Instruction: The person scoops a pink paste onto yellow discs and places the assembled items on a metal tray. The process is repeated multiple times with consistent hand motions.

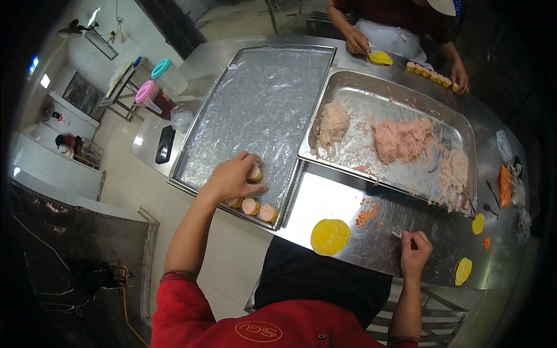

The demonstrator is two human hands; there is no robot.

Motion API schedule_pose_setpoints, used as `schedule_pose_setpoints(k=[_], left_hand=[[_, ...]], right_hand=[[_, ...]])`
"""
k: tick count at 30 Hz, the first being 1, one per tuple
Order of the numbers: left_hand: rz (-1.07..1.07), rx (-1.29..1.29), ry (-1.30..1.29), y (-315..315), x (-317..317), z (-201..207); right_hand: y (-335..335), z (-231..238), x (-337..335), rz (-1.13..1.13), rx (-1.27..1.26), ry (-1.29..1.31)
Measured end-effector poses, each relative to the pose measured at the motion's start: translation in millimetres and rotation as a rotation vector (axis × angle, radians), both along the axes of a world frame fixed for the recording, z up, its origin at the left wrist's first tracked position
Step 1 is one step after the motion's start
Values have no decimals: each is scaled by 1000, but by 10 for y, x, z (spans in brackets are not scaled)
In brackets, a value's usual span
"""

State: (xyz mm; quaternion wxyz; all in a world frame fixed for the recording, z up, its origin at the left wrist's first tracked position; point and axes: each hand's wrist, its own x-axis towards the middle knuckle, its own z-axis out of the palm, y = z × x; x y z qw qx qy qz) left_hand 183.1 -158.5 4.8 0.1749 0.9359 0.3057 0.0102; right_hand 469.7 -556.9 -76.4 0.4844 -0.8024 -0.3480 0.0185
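Observation:
My left hand (230,178) reaches over the near end of a film-lined perforated tray (243,98). Its fingers close round a small yellow-wrapped roll piece (255,173) with a pink filling. Two similar roll pieces (250,206) (268,213) stand upright along the tray's near edge, with another partly hidden under my wrist. At the right, my right hand (415,250) pinches a small flat metal blade (397,233) just above the steel table; its handle is hidden. Between my hands lie a round yellow wrapper (330,236) and chopped orange bits (366,213).
A deep steel pan (464,133) holds mounds of pink meat paste (404,140). Across the table (377,255), a co-worker's hands (358,43) handle a yellow wrapper and a row of roll pieces (428,73). Two lidded jugs (168,76) (154,98) and a black phone-like object (165,144) stand left.

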Motion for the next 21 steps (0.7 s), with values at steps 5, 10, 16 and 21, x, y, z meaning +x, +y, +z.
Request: schedule_pose_setpoints(k=[5,10,16,21], left_hand=[[28,23,-20,-3,32,-53],[-64,-8,-13,16,26,-82],[-66,-54,-31,24,-40,-86],[-87,-80,-88,130,-83,-99]], right_hand=[[2,-1,3,-1,20,23],[-17,-31,21,-13,1,-11],[-19,-68,28,-16,-3,-23],[-17,-97,20,-38,3,-5]])
